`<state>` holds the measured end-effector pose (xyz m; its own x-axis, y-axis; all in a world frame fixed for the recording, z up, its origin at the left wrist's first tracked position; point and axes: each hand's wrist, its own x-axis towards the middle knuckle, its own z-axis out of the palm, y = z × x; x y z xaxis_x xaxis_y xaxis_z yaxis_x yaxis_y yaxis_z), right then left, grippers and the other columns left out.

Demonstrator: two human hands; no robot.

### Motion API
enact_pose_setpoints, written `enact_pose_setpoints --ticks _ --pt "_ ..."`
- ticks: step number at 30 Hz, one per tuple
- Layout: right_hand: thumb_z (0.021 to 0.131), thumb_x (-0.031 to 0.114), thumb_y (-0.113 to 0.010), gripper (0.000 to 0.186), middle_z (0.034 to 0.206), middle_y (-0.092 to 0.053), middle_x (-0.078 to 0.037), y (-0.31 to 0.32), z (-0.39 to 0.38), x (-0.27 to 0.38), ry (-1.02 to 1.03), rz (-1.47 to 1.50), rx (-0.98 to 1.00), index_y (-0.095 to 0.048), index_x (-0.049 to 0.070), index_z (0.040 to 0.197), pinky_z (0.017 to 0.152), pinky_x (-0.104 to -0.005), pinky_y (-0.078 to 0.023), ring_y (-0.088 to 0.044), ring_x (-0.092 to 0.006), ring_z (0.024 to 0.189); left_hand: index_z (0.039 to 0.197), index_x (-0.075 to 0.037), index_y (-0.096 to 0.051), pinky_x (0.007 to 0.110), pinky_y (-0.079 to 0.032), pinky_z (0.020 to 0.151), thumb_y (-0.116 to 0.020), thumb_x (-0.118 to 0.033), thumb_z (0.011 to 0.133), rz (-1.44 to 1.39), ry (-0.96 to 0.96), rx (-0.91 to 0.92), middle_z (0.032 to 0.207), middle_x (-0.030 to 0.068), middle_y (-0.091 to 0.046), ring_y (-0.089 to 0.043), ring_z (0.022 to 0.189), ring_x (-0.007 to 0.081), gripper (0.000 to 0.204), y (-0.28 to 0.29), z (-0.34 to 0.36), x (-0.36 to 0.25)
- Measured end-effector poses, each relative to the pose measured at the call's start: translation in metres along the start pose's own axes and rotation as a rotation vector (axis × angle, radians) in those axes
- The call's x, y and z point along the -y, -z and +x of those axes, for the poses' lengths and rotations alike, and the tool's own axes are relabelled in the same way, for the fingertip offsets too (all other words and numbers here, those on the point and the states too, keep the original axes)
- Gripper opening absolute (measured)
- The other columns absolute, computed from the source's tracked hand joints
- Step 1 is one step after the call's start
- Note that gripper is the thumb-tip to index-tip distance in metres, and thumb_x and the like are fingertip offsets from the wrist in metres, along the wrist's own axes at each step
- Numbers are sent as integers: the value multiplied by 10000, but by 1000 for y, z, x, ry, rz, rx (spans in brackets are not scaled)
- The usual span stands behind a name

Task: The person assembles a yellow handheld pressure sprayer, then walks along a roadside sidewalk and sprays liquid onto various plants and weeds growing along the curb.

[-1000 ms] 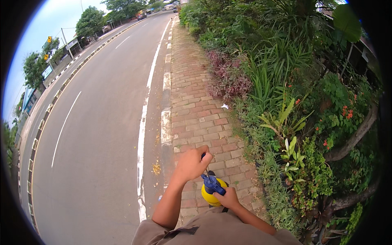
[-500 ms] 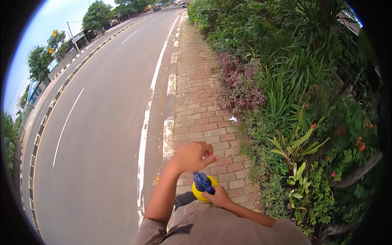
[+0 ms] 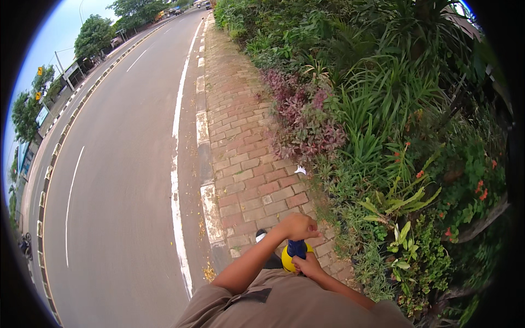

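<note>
Holding a yellow bottle (image 3: pixel 287 261) just in front of the brown shirt (image 3: pixel 295 303), above a brick sidewalk (image 3: pixel 249 188).
Gripping it near the blue top (image 3: pixel 297 250) with the right hand (image 3: pixel 309 266); curling the left hand (image 3: pixel 298 226) over that top, cannot tell whether gripping anything.

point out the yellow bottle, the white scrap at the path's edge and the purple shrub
Yellow bottle (image 3: pixel 287 261), head view: left side of its yellow body.
White scrap (image 3: pixel 300 170), head view: its middle.
Purple shrub (image 3: pixel 307 123), head view: middle of its foliage.
</note>
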<state>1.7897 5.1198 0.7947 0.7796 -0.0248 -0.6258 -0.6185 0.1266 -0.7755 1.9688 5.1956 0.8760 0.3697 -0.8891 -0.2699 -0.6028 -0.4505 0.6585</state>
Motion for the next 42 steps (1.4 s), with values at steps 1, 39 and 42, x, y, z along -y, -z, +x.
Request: enact_pose_setpoints --ticks 1,39,42 --pt "827 109 -602 157 569 -467 4 -3 18 28 -8 25 -22 -536 38 703 471 -269 -361 -446 -93 474 997 -143 -730 421 -514 844 -565 -589 861 0 -15 -38 985 85 -723 -667 974 300 495 20 18 18" --pt "940 295 -515 353 644 -597 -119 37 566 540 393 -557 381 -594 -16 794 606 -365 -453 -583 -219 595 1320 -19 -513 381 -383 1044 -400 -677 941 -1454 80 -749 1226 102 -585 -528 1195 217 767 408 267 424" --pt "947 262 -496 328 614 -557 -44 -6 609 567 332 -368 363 -554 27 726 565 -323 -426 -530 -151 560 1265 -35 -550 357 -426 995 -464 -563 960 -1480 133 -757 1153 92 -594 -564 1127 199 616 462 271 473"
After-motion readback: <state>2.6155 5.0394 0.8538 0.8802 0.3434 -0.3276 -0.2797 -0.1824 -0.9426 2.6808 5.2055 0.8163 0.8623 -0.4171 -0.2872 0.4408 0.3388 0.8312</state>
